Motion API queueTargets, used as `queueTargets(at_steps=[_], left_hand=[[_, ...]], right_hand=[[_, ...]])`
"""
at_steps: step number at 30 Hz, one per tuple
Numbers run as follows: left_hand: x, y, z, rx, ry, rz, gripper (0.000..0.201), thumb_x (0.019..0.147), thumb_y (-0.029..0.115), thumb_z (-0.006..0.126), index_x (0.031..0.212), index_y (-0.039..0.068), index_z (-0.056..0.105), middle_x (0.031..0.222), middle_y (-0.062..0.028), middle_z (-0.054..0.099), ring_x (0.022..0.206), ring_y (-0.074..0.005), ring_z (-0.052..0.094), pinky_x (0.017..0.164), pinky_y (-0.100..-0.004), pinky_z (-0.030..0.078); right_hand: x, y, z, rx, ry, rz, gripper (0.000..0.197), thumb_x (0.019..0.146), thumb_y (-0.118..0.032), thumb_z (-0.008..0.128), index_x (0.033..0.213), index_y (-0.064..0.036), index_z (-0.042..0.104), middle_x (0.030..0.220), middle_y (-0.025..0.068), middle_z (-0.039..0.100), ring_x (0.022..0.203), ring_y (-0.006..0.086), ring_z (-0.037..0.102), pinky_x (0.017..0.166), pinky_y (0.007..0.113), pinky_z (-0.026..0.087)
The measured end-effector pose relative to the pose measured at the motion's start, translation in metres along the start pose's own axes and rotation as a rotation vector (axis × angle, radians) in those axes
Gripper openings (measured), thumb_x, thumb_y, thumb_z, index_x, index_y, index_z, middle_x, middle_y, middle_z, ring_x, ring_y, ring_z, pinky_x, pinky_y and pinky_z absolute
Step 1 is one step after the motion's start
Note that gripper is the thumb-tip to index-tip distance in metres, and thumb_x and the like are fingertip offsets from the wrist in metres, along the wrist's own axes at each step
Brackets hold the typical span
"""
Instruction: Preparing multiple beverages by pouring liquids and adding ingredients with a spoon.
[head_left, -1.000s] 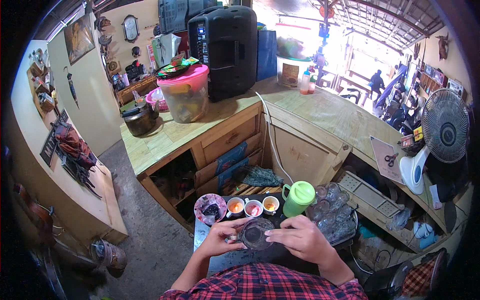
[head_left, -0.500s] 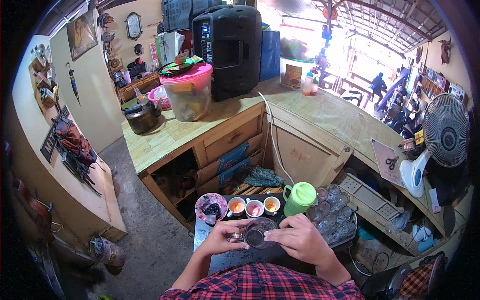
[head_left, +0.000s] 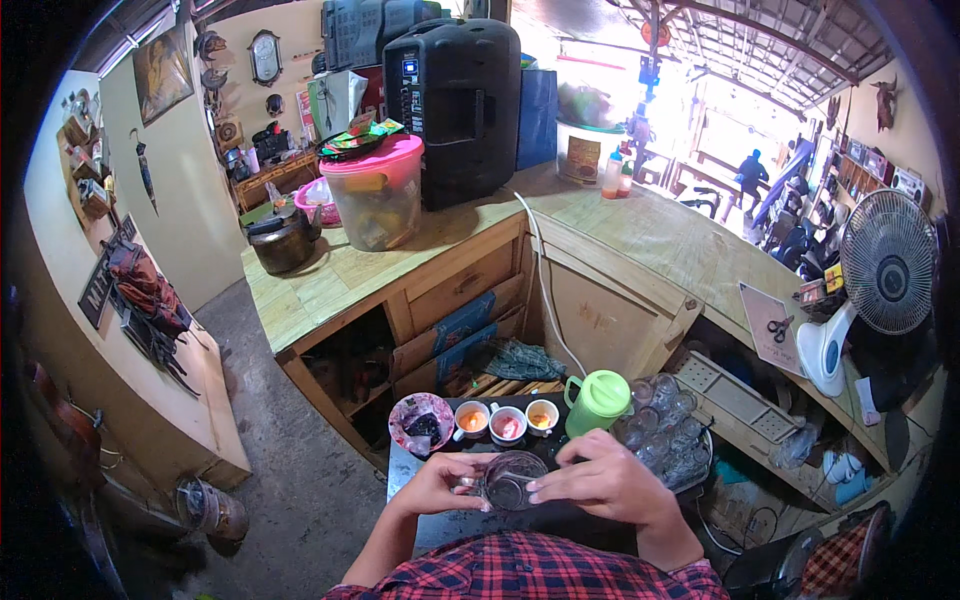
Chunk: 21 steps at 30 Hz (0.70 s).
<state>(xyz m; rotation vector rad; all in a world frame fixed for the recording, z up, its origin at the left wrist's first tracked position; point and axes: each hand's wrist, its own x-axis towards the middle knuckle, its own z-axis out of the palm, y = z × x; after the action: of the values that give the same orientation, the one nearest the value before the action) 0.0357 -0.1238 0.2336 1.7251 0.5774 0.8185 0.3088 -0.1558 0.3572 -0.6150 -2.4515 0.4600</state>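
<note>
My left hand (head_left: pixel 441 483) is closed round the handle side of a clear glass mug (head_left: pixel 513 482), tilted so that I look into it. At the mug's right rim, my right hand (head_left: pixel 612 482) has its thumb and fingertips pinched together; whatever they hold, if anything, is too small to make out. Just beyond stand three white cups with coloured contents: the left cup (head_left: pixel 472 421), the middle cup (head_left: pixel 508 427) and the right cup (head_left: pixel 542 417). Left of them is a pink patterned bowl (head_left: pixel 402 405) with dark stuff inside. A light green lidded pitcher (head_left: pixel 598 402) stands to their right.
Many clear glasses (head_left: pixel 665 425) crowd a tray at the right. Beyond the low dark table (head_left: pixel 440 530) runs a wooden counter (head_left: pixel 620 225), bearing a kettle (head_left: pixel 282 240), a pink-lidded tub (head_left: pixel 375 195), a black speaker (head_left: pixel 455 110) and a fan (head_left: pixel 885 265). A white cable (head_left: pixel 545 270) hangs down.
My right hand's fingers have shifted slightly at the mug's rim, with the index finger lifted more. The mug stays in my left hand, nearly where it was.
</note>
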Motion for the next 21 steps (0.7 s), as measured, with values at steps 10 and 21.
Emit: queueTargets(at_steps=[10, 21], left_hand=[[0.004, 0.012, 0.009, 0.007, 0.068, 0.018, 0.036, 0.066, 0.005, 0.079, 0.058, -0.002, 0.045, 0.126, -0.0185, 0.057, 0.106, -0.0162, 0.059, 0.084, -0.0321, 0.048], [0.006, 0.022, 0.013, 0.098, 0.073, 0.041, 0.043, 0.067, 0.005, 0.078, 0.056, 0.000, 0.037, 0.128, -0.0179, 0.055, 0.109, -0.0214, 0.059, 0.085, -0.0319, 0.048]], right_hand=[[-0.001, 0.004, 0.030, -0.054, 0.165, 0.126, 0.021, 0.072, -0.003, 0.064, 0.091, -0.0094, 0.068, 0.083, 0.0005, 0.064, 0.082, 0.0201, 0.057, 0.078, 0.034, 0.041], [0.002, 0.001, 0.031, -0.237, 0.197, 0.131, 0.015, 0.074, -0.007, 0.066, 0.089, -0.0075, 0.064, 0.074, 0.0026, 0.056, 0.076, 0.0200, 0.053, 0.072, 0.035, 0.037]])
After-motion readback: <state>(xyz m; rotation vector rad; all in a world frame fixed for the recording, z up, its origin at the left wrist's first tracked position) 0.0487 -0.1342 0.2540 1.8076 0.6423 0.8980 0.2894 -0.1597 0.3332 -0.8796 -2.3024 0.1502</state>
